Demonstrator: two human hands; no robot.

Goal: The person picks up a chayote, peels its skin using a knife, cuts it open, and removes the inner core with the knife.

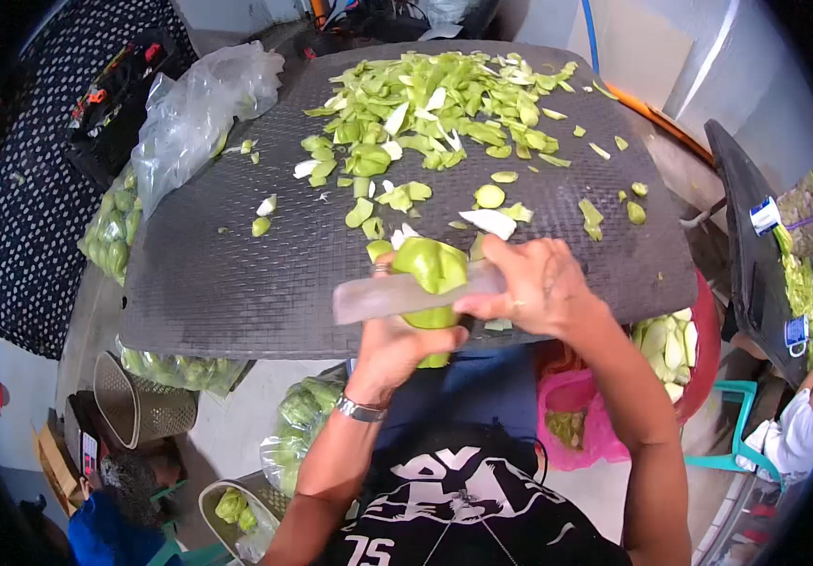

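My left hand (397,344) is wrapped round a green chayote (428,262) above the near edge of the dark woven-top table (236,255). My right hand (543,288) grips a knife, its handle hidden in my fingers. The knife's broad blade (378,298) lies across the chayote and is blurred by motion. Just beyond my hands, scattered green peel (402,196) and a white slice (489,223) lie on the table. A larger heap of peel (444,104) spreads over the far side.
A clear plastic bag (203,118) lies at the table's left corner. Bagged chayotes (298,415) and a bin (142,406) stand below left. At lower right are a pink bag (576,415) and a red basin (705,349) holding pale peeled pieces. Another person (798,434) sits at far right.
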